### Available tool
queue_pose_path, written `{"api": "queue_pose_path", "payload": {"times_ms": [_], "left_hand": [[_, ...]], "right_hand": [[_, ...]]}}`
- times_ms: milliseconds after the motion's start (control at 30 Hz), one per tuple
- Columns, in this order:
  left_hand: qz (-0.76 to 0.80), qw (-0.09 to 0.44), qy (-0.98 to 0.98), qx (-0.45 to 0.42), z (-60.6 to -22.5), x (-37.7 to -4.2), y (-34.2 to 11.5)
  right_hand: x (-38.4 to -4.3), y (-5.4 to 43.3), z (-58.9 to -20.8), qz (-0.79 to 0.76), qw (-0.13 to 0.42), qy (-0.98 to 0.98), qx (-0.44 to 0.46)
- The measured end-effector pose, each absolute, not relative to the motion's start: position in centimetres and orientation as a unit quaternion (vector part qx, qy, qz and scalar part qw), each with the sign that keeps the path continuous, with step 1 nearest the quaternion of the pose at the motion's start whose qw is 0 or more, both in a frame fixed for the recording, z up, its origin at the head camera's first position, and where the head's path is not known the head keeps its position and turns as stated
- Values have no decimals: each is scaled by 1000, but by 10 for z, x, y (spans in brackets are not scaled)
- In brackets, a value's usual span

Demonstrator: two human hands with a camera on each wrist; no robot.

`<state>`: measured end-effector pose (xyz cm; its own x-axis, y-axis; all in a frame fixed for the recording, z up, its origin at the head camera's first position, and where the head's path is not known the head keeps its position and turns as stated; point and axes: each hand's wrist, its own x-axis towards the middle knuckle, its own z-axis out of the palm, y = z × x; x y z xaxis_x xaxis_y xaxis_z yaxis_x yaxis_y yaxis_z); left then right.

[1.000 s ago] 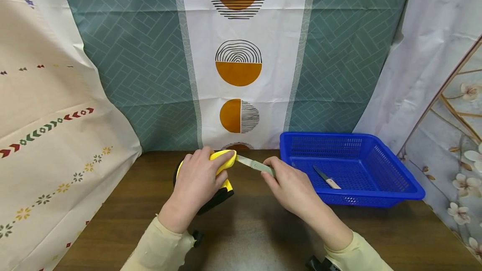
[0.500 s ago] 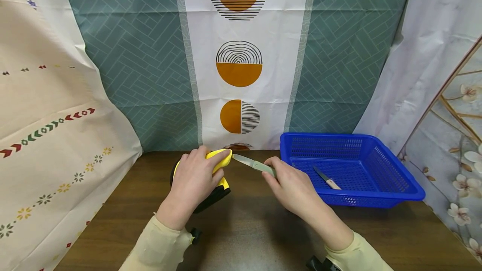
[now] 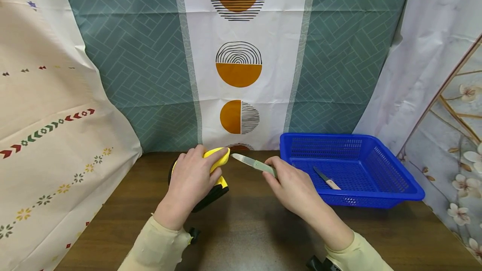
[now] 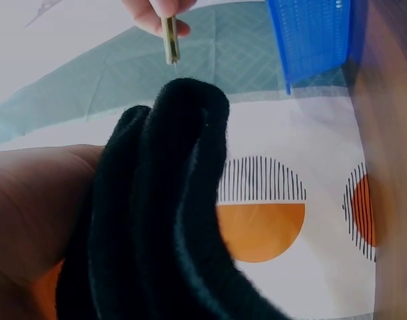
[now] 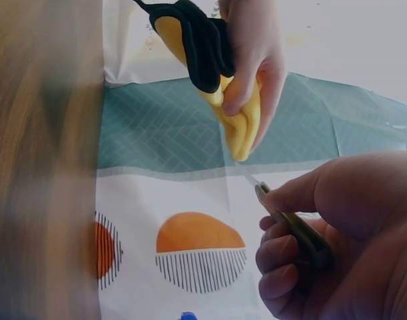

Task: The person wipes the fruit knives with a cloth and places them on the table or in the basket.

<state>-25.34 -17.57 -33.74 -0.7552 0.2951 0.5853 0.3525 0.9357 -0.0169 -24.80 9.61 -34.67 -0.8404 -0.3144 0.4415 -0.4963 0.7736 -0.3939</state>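
My left hand (image 3: 192,179) grips a folded yellow-and-black cloth (image 3: 219,157), pinching its yellow end between fingers and thumb. The thick black folds of the cloth (image 4: 183,147) fill the middle of the left wrist view. A small knife (image 3: 253,163) with a pale green handle is held in my right hand (image 3: 291,183); its blade points left. In the head view the blade tip stands just right of the cloth, with a narrow gap between them. Seen from the right wrist, the fingers curl round the knife handle (image 5: 303,237). Both hands are above the table.
A blue plastic basket (image 3: 350,198) stands at the right on the brown wooden table (image 3: 248,229). Inside it lies a second knife (image 3: 326,178) with a pale handle. Patterned cloth hangings (image 3: 162,53) enclose the back and both sides.
My left hand has moved slightly left with the cloth, drawing off along the blade past the tip. More of the blade now shows. The right hand and knife have barely moved.
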Motion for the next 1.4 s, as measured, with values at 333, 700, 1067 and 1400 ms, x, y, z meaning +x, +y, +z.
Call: {"api": "queue_pose_path", "payload": {"times_ms": [333, 700, 1067, 1400], "left_hand": [[-39, 327, -920, -212, -337, -245, -161], [-20, 344, -902, -261, -342, -239, -146], [-20, 340, -898, -278, -344, -235, -139], [-11, 345, -896, -280, -345, -235, -139]], "right_hand": [[-250, 95, -349, 252, 186, -924, 219], [-249, 95, -349, 260, 168, -926, 216], [-248, 94, -348, 259, 164, -927, 216], [-247, 92, -348, 255, 170, -926, 223]]}}
